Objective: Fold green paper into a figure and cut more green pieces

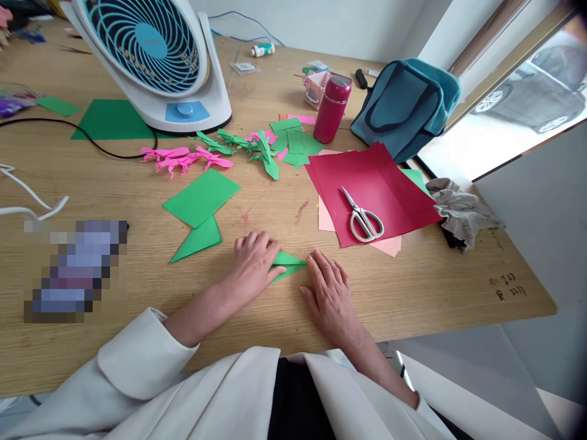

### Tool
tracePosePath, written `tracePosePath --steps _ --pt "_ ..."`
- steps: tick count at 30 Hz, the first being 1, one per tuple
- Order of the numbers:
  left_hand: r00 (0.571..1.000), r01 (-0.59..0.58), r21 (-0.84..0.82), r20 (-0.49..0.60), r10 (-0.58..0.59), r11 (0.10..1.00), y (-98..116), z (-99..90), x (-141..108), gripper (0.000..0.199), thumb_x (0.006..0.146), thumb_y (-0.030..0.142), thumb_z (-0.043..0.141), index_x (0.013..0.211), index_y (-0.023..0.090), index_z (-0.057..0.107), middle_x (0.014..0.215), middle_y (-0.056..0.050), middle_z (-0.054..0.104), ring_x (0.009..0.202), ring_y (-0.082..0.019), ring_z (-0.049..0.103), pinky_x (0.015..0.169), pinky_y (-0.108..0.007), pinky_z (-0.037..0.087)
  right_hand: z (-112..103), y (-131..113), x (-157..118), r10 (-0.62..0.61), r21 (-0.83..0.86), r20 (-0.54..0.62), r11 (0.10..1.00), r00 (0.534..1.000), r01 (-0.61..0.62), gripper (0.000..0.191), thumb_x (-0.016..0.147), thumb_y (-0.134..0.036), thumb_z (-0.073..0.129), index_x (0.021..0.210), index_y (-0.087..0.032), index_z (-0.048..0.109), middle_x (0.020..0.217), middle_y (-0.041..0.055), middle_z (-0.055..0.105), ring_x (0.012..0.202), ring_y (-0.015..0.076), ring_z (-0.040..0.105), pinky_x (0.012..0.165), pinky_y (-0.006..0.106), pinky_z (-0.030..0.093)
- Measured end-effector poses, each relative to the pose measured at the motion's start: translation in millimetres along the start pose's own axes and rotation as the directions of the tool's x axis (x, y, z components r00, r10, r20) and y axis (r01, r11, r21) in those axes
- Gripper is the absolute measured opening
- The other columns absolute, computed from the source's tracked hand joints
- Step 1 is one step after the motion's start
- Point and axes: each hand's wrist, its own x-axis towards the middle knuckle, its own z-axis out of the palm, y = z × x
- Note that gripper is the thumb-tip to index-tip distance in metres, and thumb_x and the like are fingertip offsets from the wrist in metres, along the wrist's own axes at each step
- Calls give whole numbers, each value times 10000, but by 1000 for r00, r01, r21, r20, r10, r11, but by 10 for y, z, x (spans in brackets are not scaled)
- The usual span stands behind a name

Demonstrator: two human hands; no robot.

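Observation:
A folded green paper (290, 263) with a pointed right end lies on the table between my hands. My left hand (254, 264) rests over its left part with curled fingers, pressing it down. At the paper's right tip, my right hand (328, 287) touches it with the fingertips, its fingers lying flat and slightly apart. The paper's left part is hidden under my left hand. To the left lie a green sheet (202, 197) and a folded green piece (198, 239) partly beneath it.
White-handled scissors (362, 220) lie on red sheets (380, 183) at the right. Beyond are pink folded figures (183, 160), green ones (263, 153), a fan (151, 55), a red bottle (332, 110) and a teal bag (403, 107). A blurred phone (77, 272) lies left.

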Motion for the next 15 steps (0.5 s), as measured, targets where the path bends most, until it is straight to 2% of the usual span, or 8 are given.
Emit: tracePosePath --steps 4,7,9,12,13,15 --pt "997 15 -81 77 -9 997 -45 -31 120 194 804 303 719 886 190 583 997 -68 612 998 -277 555 826 -381 389 -34 39 28 6 123 -50 992 999 0 465 973 -241 445 1426 -139 436 1496 160 447 1374 267 405 1132 482 317" --pt "988 16 -249 150 23 968 -79 -59 151 158 798 192 667 908 200 554 899 -14 637 883 -224 600 758 -325 394 -93 91 86 31 267 -50 963 998 -17 462 977 -250 449 1430 -167 421 1462 158 476 1338 264 447 1100 482 369" --pt "982 42 -403 186 37 914 -100 -91 171 179 791 166 635 950 209 566 887 3 653 834 -198 612 718 -293 401 -144 134 171 67 408 -37 912 997 -46 471 969 -268 480 1428 -183 418 1421 152 508 1315 254 475 1082 462 401" --pt "973 82 -607 221 69 790 -114 -144 218 92 795 223 621 883 209 597 806 26 630 747 -166 581 660 -260 395 -206 191 382 129 637 27 762 991 -116 489 917 -316 587 1373 -187 463 1288 141 594 1173 235 586 979 411 489" --pt "968 100 -662 237 81 743 -113 -154 237 65 799 251 621 833 202 594 747 37 594 697 -151 549 626 -250 381 -217 203 471 144 708 58 692 988 -143 497 889 -336 629 1339 -182 486 1208 129 632 1093 228 622 922 393 515" --pt "962 134 -744 255 93 654 -111 -154 274 139 799 302 625 744 188 568 652 55 492 615 -123 465 562 -234 337 -222 211 664 145 829 143 522 979 -199 473 828 -379 706 1226 -176 549 992 77 681 918 202 657 802 347 539"
